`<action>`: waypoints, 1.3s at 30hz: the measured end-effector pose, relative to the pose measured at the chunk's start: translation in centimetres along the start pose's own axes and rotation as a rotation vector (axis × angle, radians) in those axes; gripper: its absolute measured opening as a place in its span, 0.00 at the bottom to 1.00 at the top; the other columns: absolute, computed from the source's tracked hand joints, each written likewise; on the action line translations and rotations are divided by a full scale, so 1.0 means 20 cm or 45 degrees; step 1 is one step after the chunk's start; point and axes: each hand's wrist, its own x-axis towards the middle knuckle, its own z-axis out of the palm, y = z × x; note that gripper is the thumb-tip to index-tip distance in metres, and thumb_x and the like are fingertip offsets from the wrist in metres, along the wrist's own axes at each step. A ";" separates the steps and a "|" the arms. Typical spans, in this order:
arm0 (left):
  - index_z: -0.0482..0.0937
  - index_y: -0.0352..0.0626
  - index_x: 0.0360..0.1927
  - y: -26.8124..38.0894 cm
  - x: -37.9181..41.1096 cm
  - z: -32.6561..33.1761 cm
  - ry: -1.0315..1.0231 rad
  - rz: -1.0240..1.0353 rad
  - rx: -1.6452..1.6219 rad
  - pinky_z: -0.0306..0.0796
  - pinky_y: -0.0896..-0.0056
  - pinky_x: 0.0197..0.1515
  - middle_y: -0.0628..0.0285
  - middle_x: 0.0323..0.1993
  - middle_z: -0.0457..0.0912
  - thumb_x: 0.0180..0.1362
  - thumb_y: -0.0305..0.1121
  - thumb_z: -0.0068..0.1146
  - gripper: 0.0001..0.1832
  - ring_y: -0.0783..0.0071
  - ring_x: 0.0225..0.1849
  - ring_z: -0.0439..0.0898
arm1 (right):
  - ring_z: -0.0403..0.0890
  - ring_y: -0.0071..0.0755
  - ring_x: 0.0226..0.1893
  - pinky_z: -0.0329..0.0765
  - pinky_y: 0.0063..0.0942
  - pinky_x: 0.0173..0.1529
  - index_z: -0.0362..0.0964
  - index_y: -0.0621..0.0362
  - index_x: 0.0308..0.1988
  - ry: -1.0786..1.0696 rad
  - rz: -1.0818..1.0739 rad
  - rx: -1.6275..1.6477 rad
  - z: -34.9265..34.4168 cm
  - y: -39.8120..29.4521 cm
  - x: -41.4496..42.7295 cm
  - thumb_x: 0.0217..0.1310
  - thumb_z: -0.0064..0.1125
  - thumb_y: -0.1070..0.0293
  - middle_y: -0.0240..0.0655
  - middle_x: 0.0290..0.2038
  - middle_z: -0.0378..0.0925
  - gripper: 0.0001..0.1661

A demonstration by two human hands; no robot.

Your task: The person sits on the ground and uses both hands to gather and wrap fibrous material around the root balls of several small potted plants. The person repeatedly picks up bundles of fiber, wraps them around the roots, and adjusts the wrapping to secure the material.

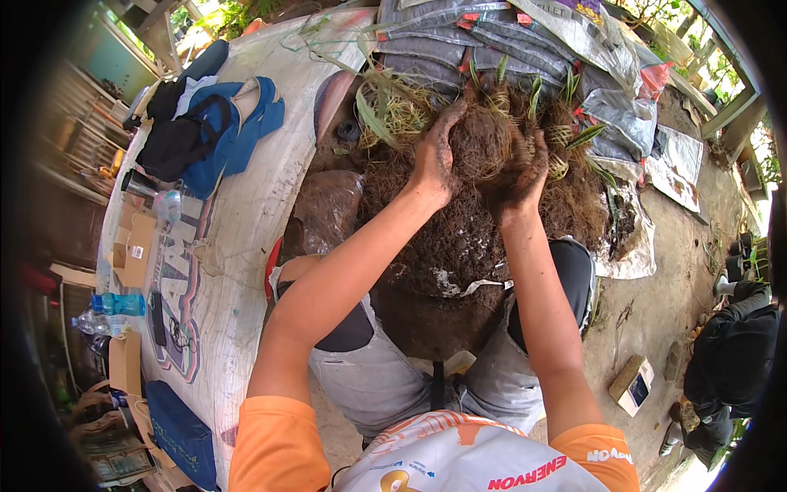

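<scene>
A round ball of brown fibre and roots sits between my two hands above a heap of dark soil. My left hand, soiled at the palm, cups the ball's left side. My right hand, darker with soil and slightly blurred, curves round its right side. Just behind stand several small plants with green, yellow-edged leaves, their bases wrapped in fibre and pale ties. Loose brown fibre lies to the right of my right hand. A tangle of yellowish strands is beyond my left hand.
Stacked grey plastic sacks rise at the back. A clear plastic bag of brown material lies left of the soil. The long pale table holds a blue bag, bottles and boxes. At right, a person in dark clothing is near a phone-like device.
</scene>
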 end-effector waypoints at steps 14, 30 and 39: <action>0.69 0.41 0.41 -0.19 -0.22 -0.01 -0.223 1.494 1.572 0.60 0.56 0.51 0.55 0.41 0.65 0.55 0.47 0.57 0.21 0.61 0.48 0.66 | 0.76 0.44 0.47 0.72 0.41 0.55 0.69 0.56 0.50 -0.395 0.091 0.367 -0.18 -0.06 0.10 0.63 0.42 0.54 0.43 0.46 0.75 0.23; 0.81 0.38 0.39 -0.16 -0.05 0.03 -0.238 1.641 2.089 0.72 0.60 0.51 0.54 0.40 0.81 0.49 0.28 0.53 0.13 0.56 0.43 0.78 | 0.75 0.33 0.43 0.76 0.31 0.48 0.70 0.52 0.44 -0.184 -0.176 0.116 -0.31 0.17 0.21 0.69 0.37 0.57 0.32 0.43 0.74 0.16; 0.78 0.37 0.37 -0.26 -0.02 -0.06 -0.133 1.413 2.019 0.72 0.57 0.46 0.51 0.35 0.80 0.50 0.27 0.48 0.12 0.52 0.39 0.78 | 0.76 0.30 0.39 0.76 0.29 0.44 0.71 0.55 0.44 0.136 -0.140 -0.184 -0.28 0.13 0.17 0.69 0.40 0.61 0.33 0.38 0.75 0.15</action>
